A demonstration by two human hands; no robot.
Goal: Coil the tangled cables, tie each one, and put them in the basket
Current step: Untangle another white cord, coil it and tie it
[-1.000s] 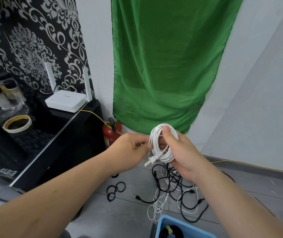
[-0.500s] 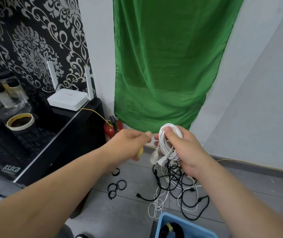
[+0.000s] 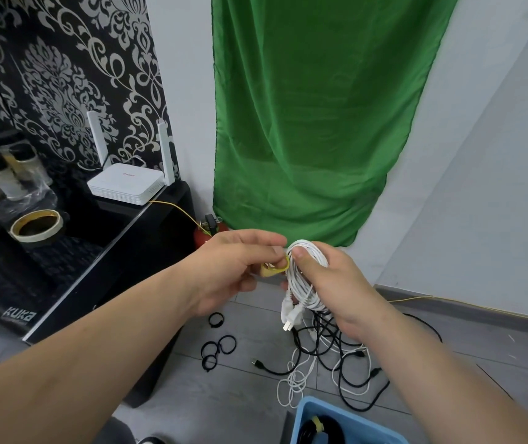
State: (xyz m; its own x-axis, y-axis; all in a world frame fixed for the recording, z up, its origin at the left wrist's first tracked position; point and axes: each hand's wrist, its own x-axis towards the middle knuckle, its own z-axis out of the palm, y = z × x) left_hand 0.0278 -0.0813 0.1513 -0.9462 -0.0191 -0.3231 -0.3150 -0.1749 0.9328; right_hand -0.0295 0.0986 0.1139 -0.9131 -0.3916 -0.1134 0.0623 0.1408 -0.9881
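My right hand (image 3: pixel 330 293) grips a coiled white cable (image 3: pixel 301 283), thumb pressed on the top of the coil, its plug hanging below. My left hand (image 3: pixel 237 270) pinches a yellow tie (image 3: pixel 275 267) right against the coil's left side. Below on the grey floor lies a tangle of black and white cables (image 3: pixel 336 357). The blue basket (image 3: pixel 307 418) shows at the bottom edge, with a black coil bound by a yellow tie inside.
Black ring ties (image 3: pixel 216 346) lie on the floor left of the tangle. A black cabinet (image 3: pixel 122 251) on the left carries a white router (image 3: pixel 125 184) and a tape roll (image 3: pixel 35 225). A red fire extinguisher (image 3: pixel 203 235) stands by the green curtain (image 3: pixel 314 123).
My left hand let go of the coil, drew back slightly and now holds a yellow tie at the coil's edge. My right hand keeps the coil, shifted a little right.
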